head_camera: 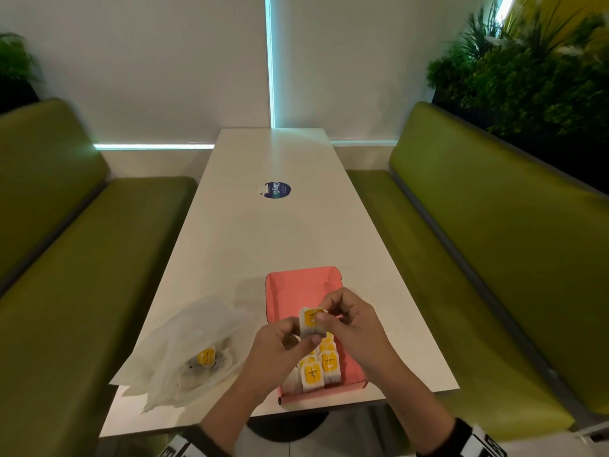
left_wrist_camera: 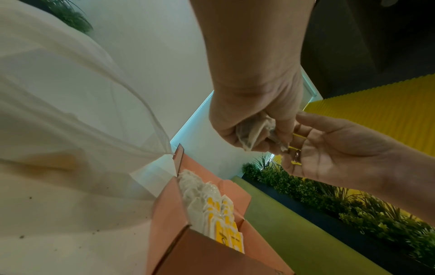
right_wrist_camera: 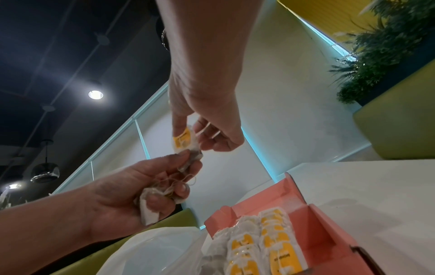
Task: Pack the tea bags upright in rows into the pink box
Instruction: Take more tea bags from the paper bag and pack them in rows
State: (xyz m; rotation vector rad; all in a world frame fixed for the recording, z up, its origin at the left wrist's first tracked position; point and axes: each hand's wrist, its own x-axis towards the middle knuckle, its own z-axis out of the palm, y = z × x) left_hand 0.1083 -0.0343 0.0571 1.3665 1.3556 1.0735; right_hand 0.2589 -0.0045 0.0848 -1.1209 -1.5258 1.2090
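Over the pink box (head_camera: 301, 288) both hands hold a tea bag (head_camera: 311, 324) with a yellow tag. My right hand (head_camera: 346, 324) pinches its top, seen in the right wrist view as the right hand (right_wrist_camera: 212, 111) on the tea bag (right_wrist_camera: 182, 141). My left hand (head_camera: 285, 344) touches its lower edge and grips a bunch of tea bags (right_wrist_camera: 150, 204) with tangled strings in its curled fingers (left_wrist_camera: 254, 104). Packed tea bags (head_camera: 321, 367) stand upright in two rows at the near end of the box (right_wrist_camera: 313, 214).
A clear plastic bag (head_camera: 188, 351) lies left of the box with more tea bags (head_camera: 206, 356) inside. A round blue sticker (head_camera: 277, 190) is farther up the white table (head_camera: 263, 232). Green benches (head_camera: 478, 258) flank the table.
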